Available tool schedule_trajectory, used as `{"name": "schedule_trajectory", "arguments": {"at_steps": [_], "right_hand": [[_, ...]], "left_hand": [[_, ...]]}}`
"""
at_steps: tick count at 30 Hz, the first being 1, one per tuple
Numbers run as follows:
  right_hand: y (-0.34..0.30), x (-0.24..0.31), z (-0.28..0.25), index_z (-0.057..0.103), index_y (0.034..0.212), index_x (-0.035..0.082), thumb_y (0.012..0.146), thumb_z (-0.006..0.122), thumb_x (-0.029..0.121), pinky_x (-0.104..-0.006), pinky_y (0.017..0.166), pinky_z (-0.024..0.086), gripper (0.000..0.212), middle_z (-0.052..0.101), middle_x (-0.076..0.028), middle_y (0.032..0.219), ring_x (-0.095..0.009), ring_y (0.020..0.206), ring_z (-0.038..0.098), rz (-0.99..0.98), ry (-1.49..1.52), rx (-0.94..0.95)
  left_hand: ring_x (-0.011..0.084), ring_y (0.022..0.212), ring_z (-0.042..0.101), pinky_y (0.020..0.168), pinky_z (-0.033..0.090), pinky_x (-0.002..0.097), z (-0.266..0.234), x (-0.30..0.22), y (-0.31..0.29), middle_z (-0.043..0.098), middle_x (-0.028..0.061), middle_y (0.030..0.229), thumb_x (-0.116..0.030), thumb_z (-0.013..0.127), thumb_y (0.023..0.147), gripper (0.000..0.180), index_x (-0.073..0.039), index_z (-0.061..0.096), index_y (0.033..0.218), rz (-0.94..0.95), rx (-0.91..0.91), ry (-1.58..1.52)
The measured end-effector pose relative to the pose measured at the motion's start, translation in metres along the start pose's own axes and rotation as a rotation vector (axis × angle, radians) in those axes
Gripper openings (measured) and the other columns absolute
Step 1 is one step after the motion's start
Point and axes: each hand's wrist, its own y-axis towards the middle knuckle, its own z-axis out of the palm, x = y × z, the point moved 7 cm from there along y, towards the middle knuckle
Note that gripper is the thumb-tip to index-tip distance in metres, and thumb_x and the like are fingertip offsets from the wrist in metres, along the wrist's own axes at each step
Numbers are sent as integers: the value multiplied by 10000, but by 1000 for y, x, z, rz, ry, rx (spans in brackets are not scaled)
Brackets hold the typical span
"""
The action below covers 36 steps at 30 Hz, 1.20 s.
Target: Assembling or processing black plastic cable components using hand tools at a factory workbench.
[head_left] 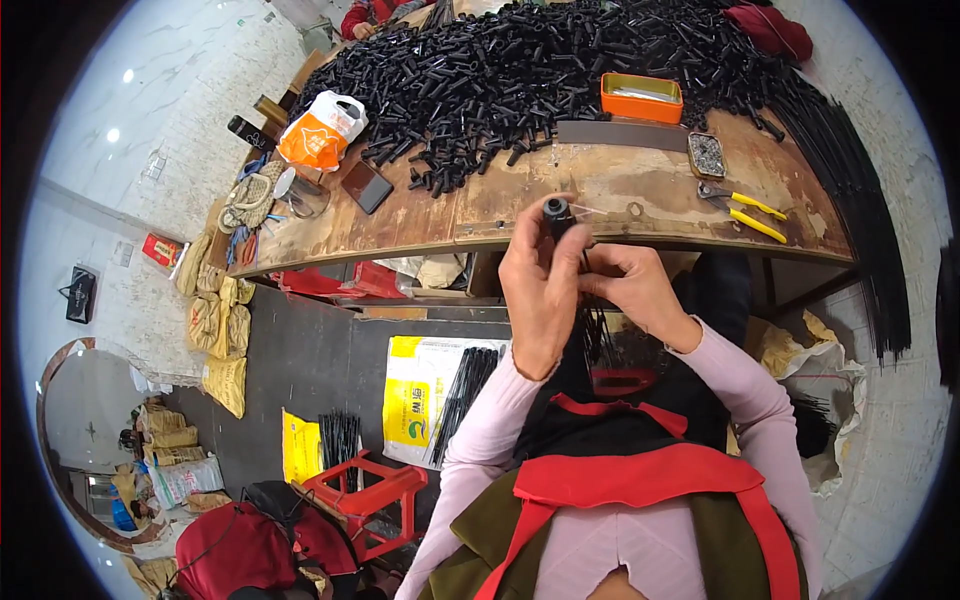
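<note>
My left hand (538, 285) is wrapped round a black tube-shaped piece (557, 210), held upright with its round hollow-looking end up, just in front of the table's near edge. Close beside it, my right hand (637, 287) has its thumb and fingers pinched together by the lower part of the piece; what they grip is hidden. A thin pale sliver shows by the top of the tube, too fine to name. Below my hands, thin black rods (597, 340) hang over my lap.
A heap of black tube-shaped pieces (480, 90) covers the far side of the wooden table (420, 225). On it are yellow-handled pliers (745, 213), a tin of small metal parts (706, 156), an orange box (641, 112) and a phone (367, 187). A red stool (400, 490) stands lower left.
</note>
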Motion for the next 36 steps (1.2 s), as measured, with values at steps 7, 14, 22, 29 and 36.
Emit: {"name": "schedule_trajectory", "arguments": {"at_steps": [7,14,22,29,36], "right_hand": [[2,8,-8,702,957,-25,816,746,83,-286,583,482,183,668,-86,722,-114,621,614,-216,-312,-57],[-33,16,-48,663,843,27,815,683,77,-372,621,488,60,622,-109,775,-305,698,602,-413,-1073,3],[-46,41,-199,626,1073,23,792,730,155,-418,865,443,327,583,-143,1057,-340,996,538,-401,-1443,-331],[-23,6,-269,537,1236,-17,835,710,278,-394,878,445,527,548,-167,1131,-363,1017,532,-162,-1362,-185],[-42,17,-164,566,1084,4,914,604,66,-211,594,413,185,546,-7,805,-74,660,505,223,-220,-61]], "left_hand": [[94,792,574,725,460,217,6,-2,2,599,34,871,-86,543,988,214,21,544,1174,21,23,45],[110,733,555,700,458,246,-3,32,-2,574,54,837,-55,455,993,243,21,514,1216,45,16,228],[106,811,554,753,453,244,47,57,0,615,65,895,-71,498,987,142,16,526,1095,-274,605,-171],[93,689,442,655,403,252,70,76,-11,475,11,767,-176,522,1008,162,-23,481,1042,-395,603,-251],[75,660,380,592,329,229,71,68,-19,433,-8,748,-215,535,1009,192,-35,478,978,-328,561,-23]]}}
